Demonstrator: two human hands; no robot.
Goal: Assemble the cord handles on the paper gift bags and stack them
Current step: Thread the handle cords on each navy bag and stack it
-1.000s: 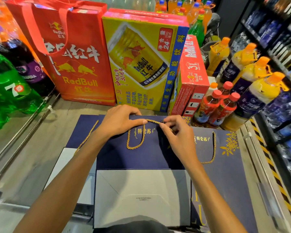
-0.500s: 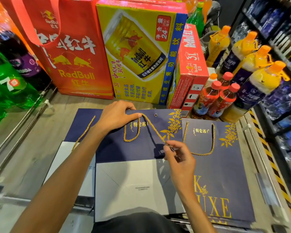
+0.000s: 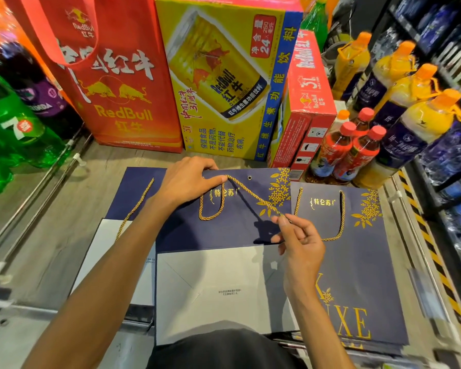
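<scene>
Nearest me lies the white folded bottom of the navy gift bag (image 3: pixel 232 233) I am working on, flat on the grey surface (image 3: pixel 59 235) with its mouth pointing away. My right hand (image 3: pixel 298 243) hovers just above the navy face, thumb and forefinger pinching the free end of the gold cord (image 3: pixel 250 194), the other fingers loosely curled. From there the cord runs taut and slanting up to my left hand (image 3: pixel 186 182), which grips the bag's top edge, fingers curled over it and the thumb tip on the cord. Below that thumb a slack loop of the same cord hangs on the bag's face. An open eyelet (image 3: pixel 249 178) sits in the top edge, right of my thumb. To the right lies a second bag (image 3: pixel 357 262) with its cord handle (image 3: pixel 341 217) fitted; a third bag (image 3: pixel 136 182) shows from under the left side. Beyond stand a red Red Bull bag (image 3: pixel 117 89), a yellow carton (image 3: pixel 224 83), a red carton (image 3: pixel 309 83) and red-capped bottles (image 3: pixel 357 150).
</scene>
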